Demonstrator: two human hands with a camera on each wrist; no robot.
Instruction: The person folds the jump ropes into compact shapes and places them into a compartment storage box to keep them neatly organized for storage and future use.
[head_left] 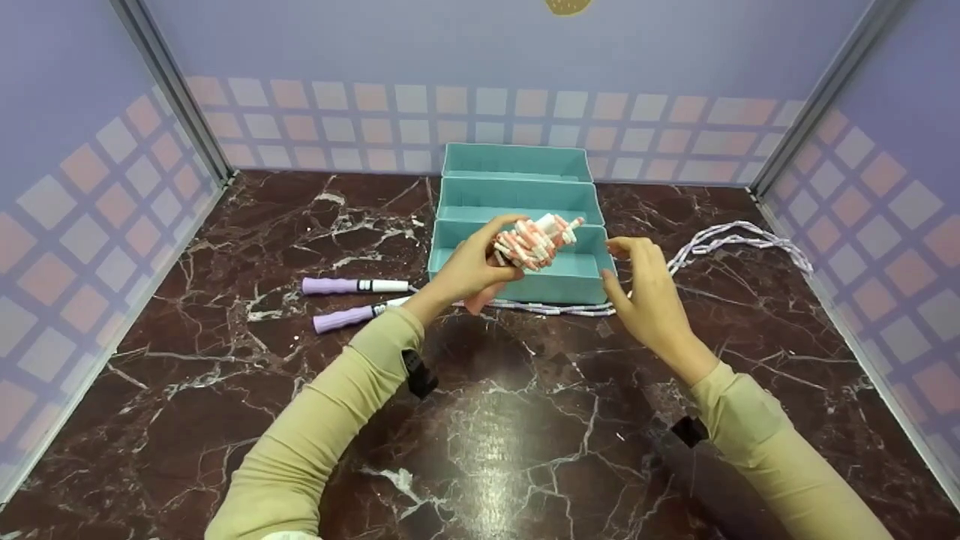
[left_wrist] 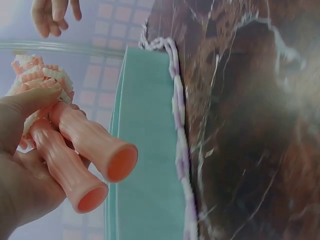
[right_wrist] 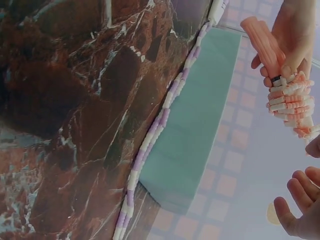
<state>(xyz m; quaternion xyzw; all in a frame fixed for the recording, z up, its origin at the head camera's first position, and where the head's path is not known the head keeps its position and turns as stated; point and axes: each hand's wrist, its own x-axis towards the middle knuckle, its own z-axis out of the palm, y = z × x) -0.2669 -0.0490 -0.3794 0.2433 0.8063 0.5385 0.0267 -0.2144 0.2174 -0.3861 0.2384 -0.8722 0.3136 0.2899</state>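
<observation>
My left hand (head_left: 474, 262) grips a pink-and-white beaded jump rope (head_left: 531, 246) above the front of a teal box. Its cord is wound in a bundle around the upper part of the handles. In the left wrist view, two pink handles (left_wrist: 92, 137) lie side by side in the palm, their hollow ends pointing away from the bundle. To the right of the bundle, my right hand (head_left: 651, 296) is held in the air with fingers loosely bent and nothing in them. The right wrist view shows a gap between its fingers (right_wrist: 300, 195) and the bundle.
The teal box (head_left: 574, 289) has three compartments in a row, front to back. A second jump rope has purple handles (head_left: 330, 286) left of it, and its purple-and-white cord (head_left: 555, 308) runs along the box's front to the right. Patterned walls (head_left: 375, 112) enclose the marbled table (head_left: 480, 450).
</observation>
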